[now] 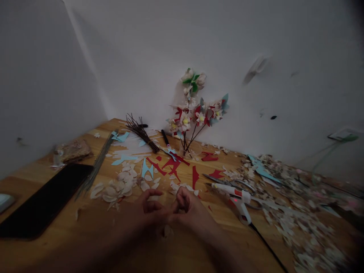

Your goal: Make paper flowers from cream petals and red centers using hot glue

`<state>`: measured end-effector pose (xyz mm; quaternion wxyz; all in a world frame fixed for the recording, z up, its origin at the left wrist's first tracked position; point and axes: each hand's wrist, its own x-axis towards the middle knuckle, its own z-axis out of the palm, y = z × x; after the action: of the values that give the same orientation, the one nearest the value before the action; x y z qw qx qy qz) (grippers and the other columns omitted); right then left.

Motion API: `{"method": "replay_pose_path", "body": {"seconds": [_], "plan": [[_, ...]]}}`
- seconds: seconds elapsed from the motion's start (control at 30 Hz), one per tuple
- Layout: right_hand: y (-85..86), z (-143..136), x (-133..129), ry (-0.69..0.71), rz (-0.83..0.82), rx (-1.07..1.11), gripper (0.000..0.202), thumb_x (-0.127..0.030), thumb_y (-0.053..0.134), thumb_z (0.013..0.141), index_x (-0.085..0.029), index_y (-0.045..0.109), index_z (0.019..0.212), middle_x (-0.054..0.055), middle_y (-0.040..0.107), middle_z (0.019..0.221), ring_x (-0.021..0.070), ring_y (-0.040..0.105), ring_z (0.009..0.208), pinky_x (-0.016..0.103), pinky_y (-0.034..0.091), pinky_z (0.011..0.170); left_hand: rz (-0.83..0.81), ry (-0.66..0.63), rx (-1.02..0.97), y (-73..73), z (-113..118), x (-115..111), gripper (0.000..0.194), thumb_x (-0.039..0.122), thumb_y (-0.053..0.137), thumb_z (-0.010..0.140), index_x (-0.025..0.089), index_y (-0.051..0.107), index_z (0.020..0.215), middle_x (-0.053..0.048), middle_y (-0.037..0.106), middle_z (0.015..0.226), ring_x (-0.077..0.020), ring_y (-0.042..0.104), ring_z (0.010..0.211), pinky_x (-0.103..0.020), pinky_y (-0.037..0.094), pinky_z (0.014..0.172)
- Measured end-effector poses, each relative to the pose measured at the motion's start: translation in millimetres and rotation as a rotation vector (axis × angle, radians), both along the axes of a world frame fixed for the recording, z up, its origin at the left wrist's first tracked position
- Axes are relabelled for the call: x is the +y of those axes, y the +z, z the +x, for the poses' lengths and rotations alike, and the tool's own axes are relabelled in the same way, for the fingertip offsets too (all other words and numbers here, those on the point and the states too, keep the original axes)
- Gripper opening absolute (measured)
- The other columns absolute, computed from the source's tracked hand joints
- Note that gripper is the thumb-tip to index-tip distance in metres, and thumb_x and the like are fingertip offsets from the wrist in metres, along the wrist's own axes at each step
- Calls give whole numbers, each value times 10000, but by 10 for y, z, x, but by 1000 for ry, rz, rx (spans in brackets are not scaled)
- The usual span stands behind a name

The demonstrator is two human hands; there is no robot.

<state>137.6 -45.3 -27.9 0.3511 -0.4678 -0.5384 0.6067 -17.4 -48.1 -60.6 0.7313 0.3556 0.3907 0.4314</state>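
In the head view my left hand point(150, 209) and my right hand point(187, 208) meet low over the middle of the wooden table. The thumbs and fingertips of both are pinched together, touching or nearly so. Anything between them is too small and dark to make out. Just below the fingers shows a pale, blurred petal-like piece point(165, 232). Beyond my left hand lies a loose heap of whitish petals point(121, 185). A white glue gun point(234, 195) with a small red light rests to the right of my right hand, beside metal scissors point(227, 181).
Several handmade flowers on stems point(190, 117) stand against the wall. A bundle of brown twigs point(143, 134), red paper scraps point(170, 167) and light-blue scraps point(148, 168) lie nearer. A black tablet-like slab point(47, 201) occupies the left; many dried petals point(298, 223) cover the right.
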Motion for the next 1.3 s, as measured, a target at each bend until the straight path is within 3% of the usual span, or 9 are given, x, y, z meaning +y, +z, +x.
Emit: {"method": "replay_pose_path", "body": {"seconds": [0.13,0.37,0.53,0.67,0.8,0.97,1.07,1.2,1.3], "plan": [[-18,-9,0,-25,-2,6,482,-213,768,497,-246,299,603,-117,531,504,92,469,464,220,342,470,97,46,132,66,-27,-5,504,184,777,562,211,477,966,69,640,520,-125,560,411,-195,407,407],[-60,5,25,-13,-7,3,446,-173,758,477,-242,336,605,-111,524,506,89,460,455,211,311,447,108,8,220,54,-82,35,500,175,765,578,217,458,970,57,656,526,-135,555,418,-209,397,426],[94,103,-10,50,11,-12,357,-272,781,558,-237,460,710,-54,639,690,151,587,662,266,425,614,84,22,208,25,-98,78,471,203,773,578,209,454,925,66,642,514,-97,516,369,-180,375,388],[312,441,-121,86,83,-100,288,-288,738,650,-236,530,842,6,649,923,172,592,851,297,445,746,65,78,135,36,-83,76,451,269,767,595,222,446,909,112,557,488,-70,466,352,-162,364,359],[419,1039,-358,106,96,-356,221,-369,666,724,-241,566,872,28,662,925,207,601,885,326,442,788,41,127,77,62,-60,60,474,307,784,567,217,460,900,119,528,501,-66,461,342,-174,392,343],[286,1845,-614,-78,55,-812,281,-515,566,731,-241,590,676,11,609,659,212,574,656,304,436,589,-16,157,85,73,-42,54,500,316,795,554,212,464,914,117,544,512,-62,470,351,-162,387,338],[135,2115,-553,-373,154,-955,301,-543,562,689,-244,579,721,13,605,589,220,569,571,326,436,546,-14,153,80,62,-32,57,505,316,801,544,218,456,900,117,548,517,-63,470,352,-162,390,335],[5,2076,-279,-439,253,-908,444,-499,649,584,-192,619,903,113,694,897,307,633,848,395,478,765,16,178,66,53,-23,62,480,324,796,546,228,446,860,123,532,500,-64,460,343,-160,381,327],[-26,1911,-119,-383,273,-852,445,-493,655,604,-195,649,934,94,716,933,343,623,927,425,459,831,24,168,72,63,-25,66,476,324,795,539,227,445,847,123,527,487,-70,457,349,-171,396,336]]}}
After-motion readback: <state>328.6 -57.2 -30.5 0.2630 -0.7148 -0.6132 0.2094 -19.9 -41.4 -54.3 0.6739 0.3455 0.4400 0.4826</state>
